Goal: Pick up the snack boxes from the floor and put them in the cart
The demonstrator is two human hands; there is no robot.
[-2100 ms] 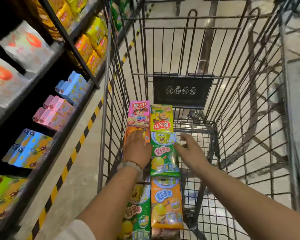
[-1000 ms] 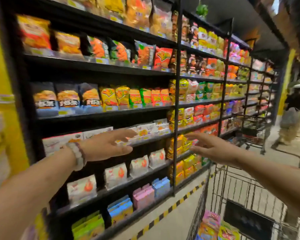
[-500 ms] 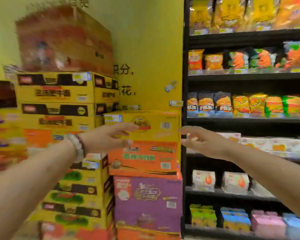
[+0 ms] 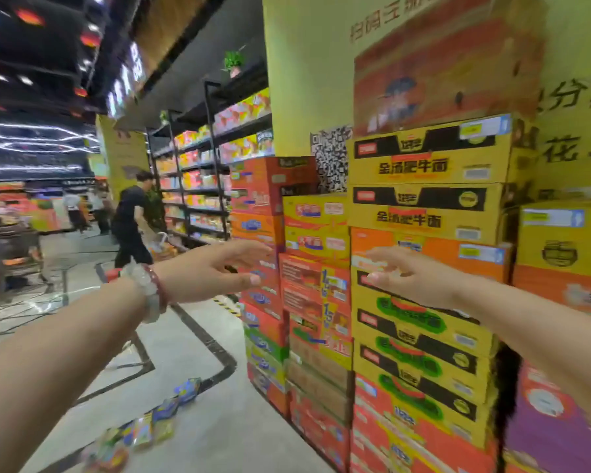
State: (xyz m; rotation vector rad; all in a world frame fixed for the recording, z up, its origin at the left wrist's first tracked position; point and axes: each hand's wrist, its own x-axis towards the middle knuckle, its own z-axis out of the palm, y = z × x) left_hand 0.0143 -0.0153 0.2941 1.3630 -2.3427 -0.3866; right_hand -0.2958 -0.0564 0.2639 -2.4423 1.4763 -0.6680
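Several small colourful snack boxes [image 4: 157, 416] lie in a loose row on the grey floor at the lower left, blurred by motion. My left hand [image 4: 215, 271], with a bead bracelet on the wrist, is stretched forward at chest height, fingers straight, holding nothing. My right hand [image 4: 410, 278] reaches forward beside it, fingers relaxed and empty. Both hands hover well above the boxes, in front of stacked cartons. The cart I was loading is out of view.
A tall stack of yellow, orange and red cartons [image 4: 420, 302] fills the right half against a yellow wall. Black shelving [image 4: 205, 186] runs down the aisle behind. A person in black [image 4: 130, 220] stands with a cart at mid left. Another wire cart [image 4: 21, 254] sits far left.
My view has swung left from the cart, past the shelves to the carton stack and the floor. Both hands left the boxes in the cart and stay outstretched and empty.
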